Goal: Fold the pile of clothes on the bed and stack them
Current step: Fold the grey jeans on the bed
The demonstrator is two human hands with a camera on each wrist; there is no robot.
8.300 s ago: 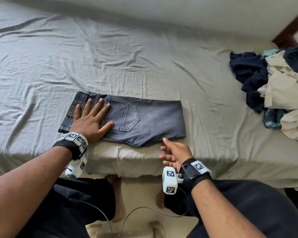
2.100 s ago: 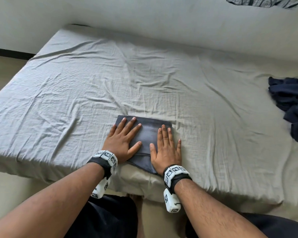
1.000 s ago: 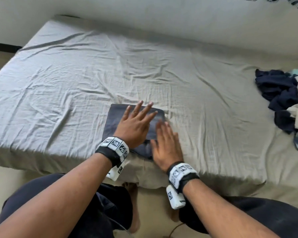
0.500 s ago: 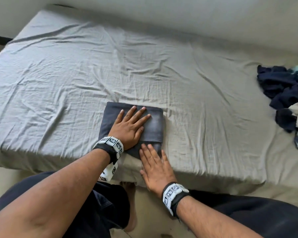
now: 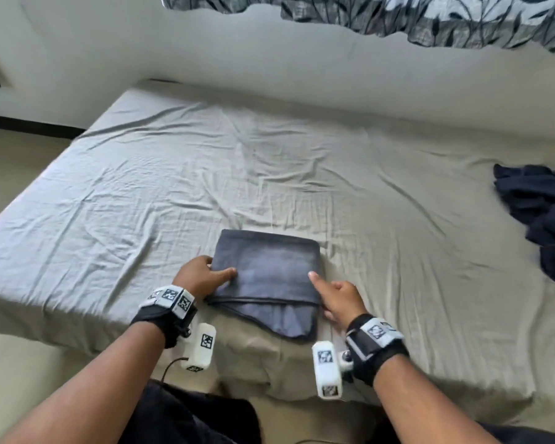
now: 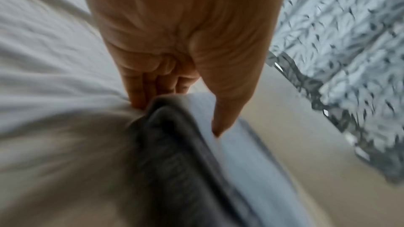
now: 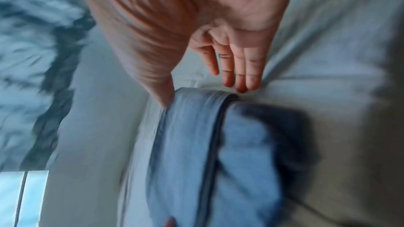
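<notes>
- Head view: my palms were flat on the folded jeans (image 5: 266,277) half a second ago; now both hands flank them at the near edge of the bed (image 5: 116,193)
- Left hand (image 5: 199,277) pinches the left edge, fingers tucked under
- Right hand (image 5: 340,298) sits thumb on top, fingers straight beside the right edge
- I judge folding done; next comes lifting them to start a stack, with the unfolded pile (image 5: 539,213) waiting far right

Grey-blue folded jeans (image 5: 269,277) on a grey sheet (image 5: 141,193); navy clothes (image 5: 539,200); leaf-patterned curtain (image 5: 430,14).
</notes>
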